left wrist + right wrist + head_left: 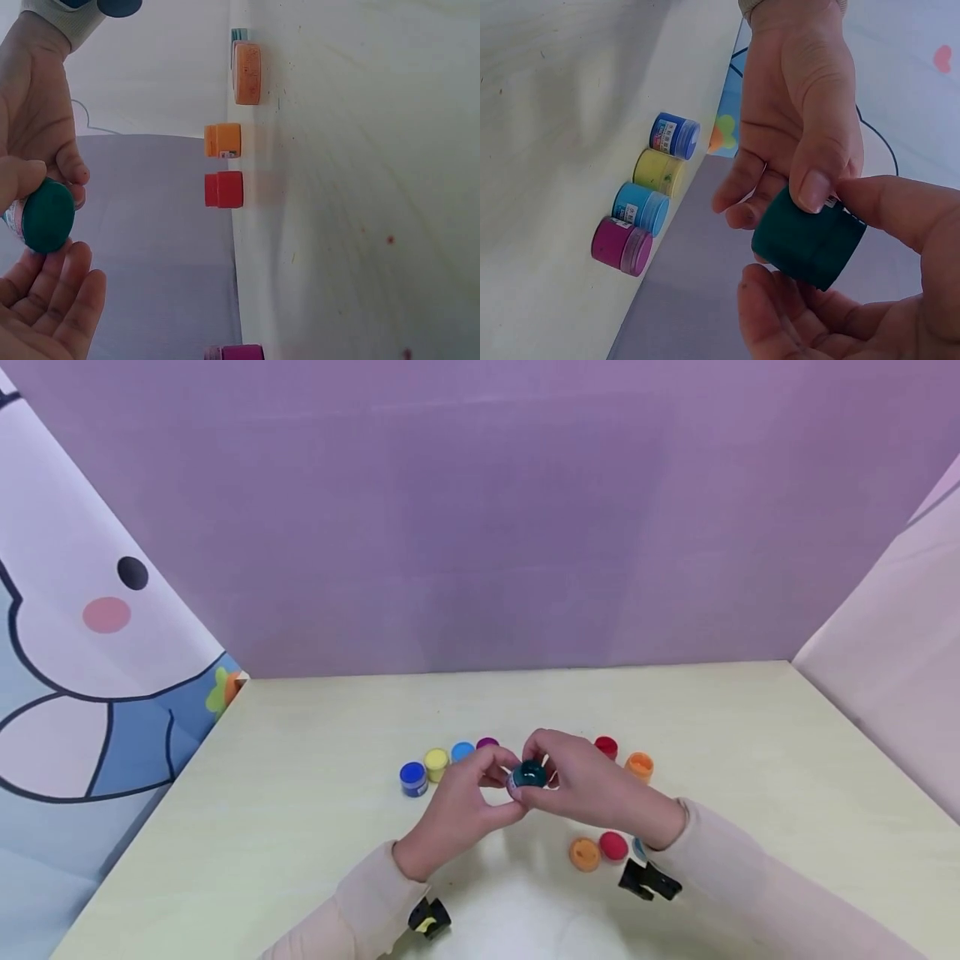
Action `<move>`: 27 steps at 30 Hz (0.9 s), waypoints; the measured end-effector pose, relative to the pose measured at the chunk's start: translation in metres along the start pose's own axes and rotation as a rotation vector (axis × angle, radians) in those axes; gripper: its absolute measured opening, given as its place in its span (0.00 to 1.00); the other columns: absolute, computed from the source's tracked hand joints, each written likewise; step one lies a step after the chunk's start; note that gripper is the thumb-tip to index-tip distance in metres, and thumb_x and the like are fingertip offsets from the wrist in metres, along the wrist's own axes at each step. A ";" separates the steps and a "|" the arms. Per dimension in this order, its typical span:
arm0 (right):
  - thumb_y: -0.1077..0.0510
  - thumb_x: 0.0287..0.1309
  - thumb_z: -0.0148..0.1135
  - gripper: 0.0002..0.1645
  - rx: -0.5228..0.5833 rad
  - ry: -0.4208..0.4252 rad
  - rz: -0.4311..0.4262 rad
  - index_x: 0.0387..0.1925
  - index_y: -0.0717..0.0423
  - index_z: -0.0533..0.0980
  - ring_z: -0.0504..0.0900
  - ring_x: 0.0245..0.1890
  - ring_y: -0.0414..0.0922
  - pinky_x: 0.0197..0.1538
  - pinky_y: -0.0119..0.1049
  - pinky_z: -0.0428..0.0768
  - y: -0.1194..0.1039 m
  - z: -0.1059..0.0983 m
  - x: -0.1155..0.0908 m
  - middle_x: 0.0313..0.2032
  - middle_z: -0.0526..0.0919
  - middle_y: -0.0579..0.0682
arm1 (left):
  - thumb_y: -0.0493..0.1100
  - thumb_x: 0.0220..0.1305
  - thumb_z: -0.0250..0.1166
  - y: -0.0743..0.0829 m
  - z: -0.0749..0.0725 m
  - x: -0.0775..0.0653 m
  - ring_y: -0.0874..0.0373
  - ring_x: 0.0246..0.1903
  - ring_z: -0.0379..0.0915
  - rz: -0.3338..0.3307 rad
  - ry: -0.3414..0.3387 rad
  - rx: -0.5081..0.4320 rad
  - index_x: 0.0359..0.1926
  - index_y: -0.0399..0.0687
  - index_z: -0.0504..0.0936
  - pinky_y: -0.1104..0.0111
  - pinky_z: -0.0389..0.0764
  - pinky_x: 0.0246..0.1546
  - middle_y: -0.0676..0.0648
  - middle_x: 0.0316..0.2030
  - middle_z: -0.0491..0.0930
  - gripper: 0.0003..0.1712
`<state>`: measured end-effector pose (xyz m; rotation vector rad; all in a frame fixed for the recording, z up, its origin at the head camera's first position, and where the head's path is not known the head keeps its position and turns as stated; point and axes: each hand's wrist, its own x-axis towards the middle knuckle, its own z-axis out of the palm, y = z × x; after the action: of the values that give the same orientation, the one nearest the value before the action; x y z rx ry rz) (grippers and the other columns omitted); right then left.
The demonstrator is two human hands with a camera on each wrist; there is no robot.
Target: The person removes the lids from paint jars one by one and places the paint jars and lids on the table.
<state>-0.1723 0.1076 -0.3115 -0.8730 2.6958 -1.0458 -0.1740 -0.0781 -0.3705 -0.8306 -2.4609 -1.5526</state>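
Observation:
A small green paint jar [529, 774] is held up between both hands above the table. My left hand [468, 806] grips its left side; the thumb presses on the jar [806, 236] in the right wrist view. From the other side, my right hand [588, 781] holds it with thumb and curled fingers. In the left wrist view a round green end of the jar [48, 215] faces the camera. Whether a lid is on it, I cannot tell.
Dark blue [413, 779], yellow [436, 764], light blue [462, 751] and purple [487, 742] jars stand left. Red [606, 747] and orange [640, 766] jars stand right. Orange [585, 854] and red [613, 846] discs and a partly hidden blue piece [640, 848] lie near the right wrist.

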 end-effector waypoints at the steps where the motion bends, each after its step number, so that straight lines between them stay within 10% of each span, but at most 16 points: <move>1: 0.53 0.53 0.67 0.16 0.005 -0.004 0.001 0.38 0.54 0.71 0.75 0.28 0.42 0.28 0.32 0.77 0.000 0.000 0.000 0.29 0.76 0.43 | 0.38 0.50 0.72 0.000 0.000 0.000 0.65 0.36 0.75 -0.001 0.003 0.000 0.42 0.48 0.76 0.70 0.79 0.45 0.57 0.36 0.76 0.18; 27: 0.58 0.49 0.69 0.14 -0.082 -0.035 0.017 0.34 0.59 0.73 0.74 0.26 0.41 0.29 0.31 0.77 0.009 -0.018 0.021 0.28 0.77 0.47 | 0.41 0.52 0.72 0.003 -0.010 0.003 0.50 0.44 0.75 -0.086 -0.040 0.030 0.53 0.44 0.71 0.64 0.78 0.49 0.48 0.47 0.75 0.28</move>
<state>-0.1994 0.1119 -0.3022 -0.8709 2.7294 -0.9139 -0.1766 -0.0843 -0.3624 -0.7681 -2.5736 -1.5360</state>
